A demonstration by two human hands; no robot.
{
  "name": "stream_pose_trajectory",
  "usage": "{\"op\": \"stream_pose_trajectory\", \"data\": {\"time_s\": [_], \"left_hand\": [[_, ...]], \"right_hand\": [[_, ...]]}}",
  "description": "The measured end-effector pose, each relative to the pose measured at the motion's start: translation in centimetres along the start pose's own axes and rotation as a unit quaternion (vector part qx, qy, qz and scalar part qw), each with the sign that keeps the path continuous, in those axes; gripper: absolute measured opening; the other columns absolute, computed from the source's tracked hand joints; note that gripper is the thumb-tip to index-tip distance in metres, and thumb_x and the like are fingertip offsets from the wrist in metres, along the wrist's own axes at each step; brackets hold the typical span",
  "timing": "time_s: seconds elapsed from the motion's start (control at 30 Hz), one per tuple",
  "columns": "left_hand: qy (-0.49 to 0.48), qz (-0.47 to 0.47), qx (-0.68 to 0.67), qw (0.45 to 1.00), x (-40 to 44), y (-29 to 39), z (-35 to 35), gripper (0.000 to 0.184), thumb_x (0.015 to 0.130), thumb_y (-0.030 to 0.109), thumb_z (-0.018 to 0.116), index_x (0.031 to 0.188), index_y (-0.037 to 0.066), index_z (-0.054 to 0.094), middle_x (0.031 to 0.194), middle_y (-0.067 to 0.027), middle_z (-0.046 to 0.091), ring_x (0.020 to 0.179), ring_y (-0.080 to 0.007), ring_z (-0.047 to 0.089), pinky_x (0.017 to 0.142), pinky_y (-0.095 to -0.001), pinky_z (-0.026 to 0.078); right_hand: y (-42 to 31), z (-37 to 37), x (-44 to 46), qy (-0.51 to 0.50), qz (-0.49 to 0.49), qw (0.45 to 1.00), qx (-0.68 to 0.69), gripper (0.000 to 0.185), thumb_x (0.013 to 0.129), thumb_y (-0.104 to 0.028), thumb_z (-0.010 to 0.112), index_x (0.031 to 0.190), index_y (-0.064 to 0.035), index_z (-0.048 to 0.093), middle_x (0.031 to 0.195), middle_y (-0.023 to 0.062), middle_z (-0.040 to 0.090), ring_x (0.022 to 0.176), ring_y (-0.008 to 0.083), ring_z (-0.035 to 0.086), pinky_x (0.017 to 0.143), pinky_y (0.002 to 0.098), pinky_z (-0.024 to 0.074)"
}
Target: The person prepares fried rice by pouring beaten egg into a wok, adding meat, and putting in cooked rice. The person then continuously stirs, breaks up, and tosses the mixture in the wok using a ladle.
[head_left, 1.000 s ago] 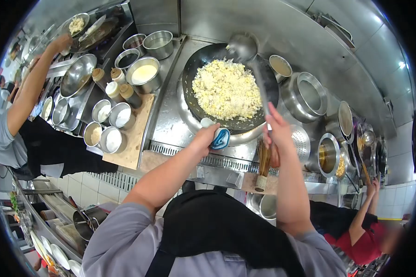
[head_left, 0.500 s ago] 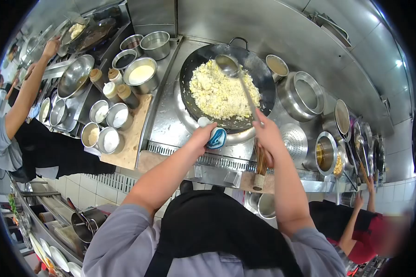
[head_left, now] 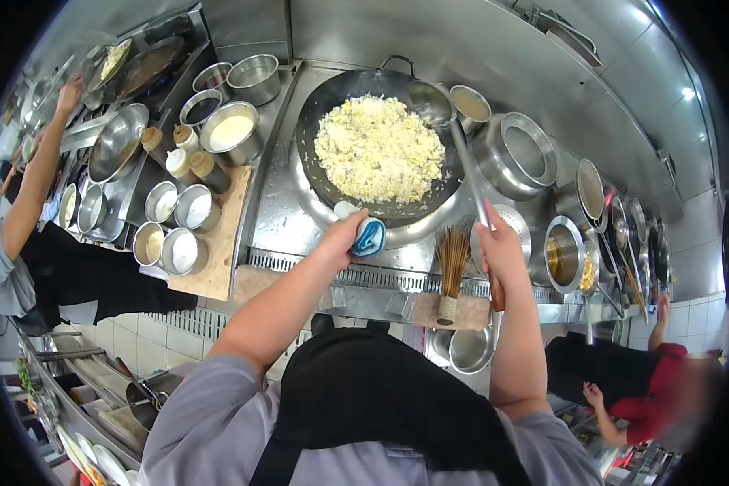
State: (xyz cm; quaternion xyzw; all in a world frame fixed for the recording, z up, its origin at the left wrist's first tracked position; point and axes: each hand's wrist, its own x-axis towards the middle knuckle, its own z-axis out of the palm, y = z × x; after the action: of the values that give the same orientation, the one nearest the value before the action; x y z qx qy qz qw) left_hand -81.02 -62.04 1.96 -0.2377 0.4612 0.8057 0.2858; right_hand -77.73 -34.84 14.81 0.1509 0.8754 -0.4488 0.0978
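A large black wok sits on the stove, with a heap of yellow-and-white fried rice with egg inside. My left hand is closed at the wok's near rim, around a folded blue-and-white cloth; the part of the rim or handle beneath is hidden. My right hand grips the long shaft of a metal ladle, whose wooden end shows below my fist. The ladle's bowl rests over the wok's right far edge, beside the rice and close to a small pot of liquid.
A bamboo brush stands at the stove's front edge, left of my right hand. Steel pots and a perforated strainer crowd the right. Seasoning bowls and bottles stand left. Co-workers are at both sides.
The ladle has moved from above the rice to the wok's right edge, and my right hand has shifted right, away from the brush. My left hand stays on the cloth. The right co-worker's hands have separated.
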Motion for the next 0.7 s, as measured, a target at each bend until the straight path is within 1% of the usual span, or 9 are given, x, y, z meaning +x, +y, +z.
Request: {"op": "stream_pose_trajectory", "data": {"time_s": [0.07,0.13,0.2,0.27,0.3,0.4,0.53,0.67,0.7], "left_hand": [[0.036,-0.005,0.000,0.999,-0.2,0.1,0.1,0.029,0.092,0.042,0.055,0.082,0.017,0.063,0.068,-0.0001,0.062,0.057,-0.0165,0.059,0.047,-0.0359,0.043],[0.026,-0.004,0.005,1.000,0.2,-0.4,-0.2,0.028,0.092,0.042,0.055,0.083,0.017,0.063,0.071,0.0001,0.063,0.059,-0.0166,0.060,0.049,-0.0367,0.045],[0.043,0.003,-0.009,0.999,0.6,-0.1,0.1,0.026,0.092,0.041,0.055,0.084,0.018,0.063,0.072,0.0000,0.063,0.061,-0.0169,0.060,0.050,-0.0370,0.046],[0.057,-0.006,0.004,0.998,0.0,0.2,0.3,0.026,0.092,0.041,0.055,0.084,0.018,0.063,0.072,0.0000,0.063,0.062,-0.0171,0.060,0.049,-0.0366,0.046],[0.056,-0.009,-0.004,0.998,-0.2,0.1,0.2,0.026,0.092,0.041,0.055,0.084,0.018,0.063,0.072,-0.0003,0.063,0.062,-0.0173,0.060,0.049,-0.0365,0.046],[0.042,-0.005,-0.029,0.999,-1.5,0.8,-0.4,0.026,0.092,0.041,0.055,0.084,0.017,0.063,0.074,-0.0014,0.064,0.064,-0.0179,0.061,0.051,-0.0366,0.048],[0.006,-0.043,-0.058,0.997,-0.7,1.1,-1.3,0.027,0.091,0.041,0.056,0.085,0.016,0.063,0.076,-0.0038,0.065,0.066,-0.0197,0.062,0.056,-0.0370,0.052],[-0.037,0.001,-0.075,0.996,7.9,-0.3,-2.5,0.023,0.095,0.025,0.049,0.090,0.007,0.062,0.078,-0.0079,0.065,0.070,-0.0228,0.064,0.061,-0.0399,0.055],[0.000,0.042,-0.055,0.998,6.0,-0.8,-1.1,0.021,0.096,0.017,0.043,0.094,0.004,0.060,0.082,-0.0096,0.065,0.074,-0.0229,0.065,0.063,-0.0397,0.056]], "right_hand": [[1.4,1.3,2.3,0.027,-0.008,1.000,0.006,0.053,0.094,-0.017,0.054,0.145,-0.0200,0.039,0.061,0.0007,0.047,0.042,0.0088,0.045,0.038,0.0273,0.0390],[7.0,5.5,6.1,0.152,-0.162,0.958,-0.183,0.057,0.092,-0.019,0.057,0.145,-0.0188,0.037,0.060,0.0040,0.050,0.044,0.0106,0.049,0.043,0.0295,0.0443],[3.8,8.8,2.5,-0.052,0.015,0.998,0.028,0.056,0.092,-0.021,0.057,0.144,-0.0166,0.038,0.068,0.0106,0.061,0.052,0.0212,0.060,0.051,0.0362,0.0499],[1.5,9.3,-1.0,-0.099,0.014,0.995,0.005,0.055,0.090,-0.021,0.057,0.142,-0.0150,0.040,0.078,0.0180,0.066,0.067,0.0336,0.066,0.062,0.0421,0.0515],[4.8,9.5,-0.4,-0.046,-0.145,0.987,-0.062,0.056,0.089,-0.020,0.057,0.142,-0.0188,0.040,0.082,0.0225,0.065,0.076,0.0417,0.064,0.066,0.0472,0.0503],[4.8,5.8,-4.8,0.027,-0.166,0.965,-0.202,0.063,0.088,-0.018,0.057,0.145,-0.0268,0.033,0.079,0.0236,0.063,0.071,0.0422,0.063,0.064,0.0491,0.0497],[10.7,0.9,-5.5,0.059,-0.034,0.960,-0.270,0.065,0.090,-0.015,0.056,0.147,-0.0329,0.028,0.085,0.0243,0.064,0.075,0.0412,0.063,0.068,0.0454,0.0494],[6.9,-2.3,-8.8,0.053,-0.088,0.940,-0.326,0.064,0.089,-0.018,0.056,0.146,-0.0326,0.029,0.074,0.0224,0.063,0.071,0.0429,0.061,0.066,0.0487,0.0493],[5.5,-3.5,-10.3,0.017,-0.105,0.948,-0.301,0.061,0.089,-0.018,0.056,0.144,-0.0318,0.034,0.074,0.0217,0.063,0.071,0.0424,0.062,0.066,0.0482,0.0490]]}}
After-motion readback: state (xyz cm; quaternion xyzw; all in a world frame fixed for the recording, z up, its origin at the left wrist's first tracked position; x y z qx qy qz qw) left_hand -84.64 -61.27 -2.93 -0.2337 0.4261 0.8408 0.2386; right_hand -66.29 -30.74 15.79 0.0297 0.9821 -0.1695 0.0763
